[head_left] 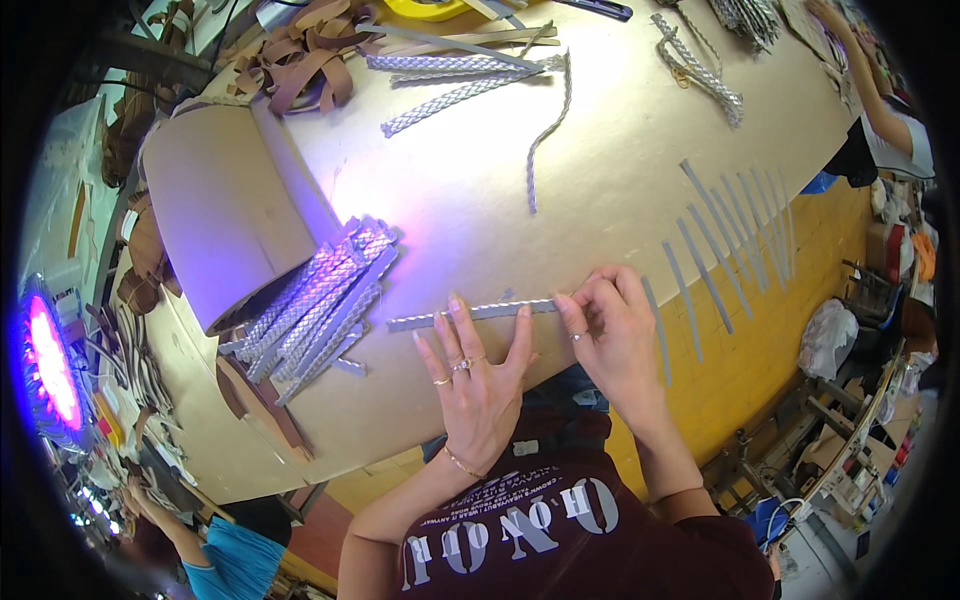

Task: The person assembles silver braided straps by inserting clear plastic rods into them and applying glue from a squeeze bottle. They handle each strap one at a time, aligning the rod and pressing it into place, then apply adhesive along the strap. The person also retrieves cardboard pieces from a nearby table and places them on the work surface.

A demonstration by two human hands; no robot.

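As the head view shows it, left hand: spread wide, fingertips resting on a braided silver strip.
Right hand: narrow, thumb and forefinger brought together at the strip's right end; whether they pinch it, I cannot tell.
Braided silver strip: flat on the table, running from beyond the left hand's little finger across to the right hand's thumb, a plain grey band along its near side.
Left of the left hand: a bundle of braids, silver and grey, near the open end of a curved cardboard piece.
Right of the right hand: a row of thin grey strips, some reaching past the table edge.
Well ahead of both hands: more silver braids and a heap of brown strips.
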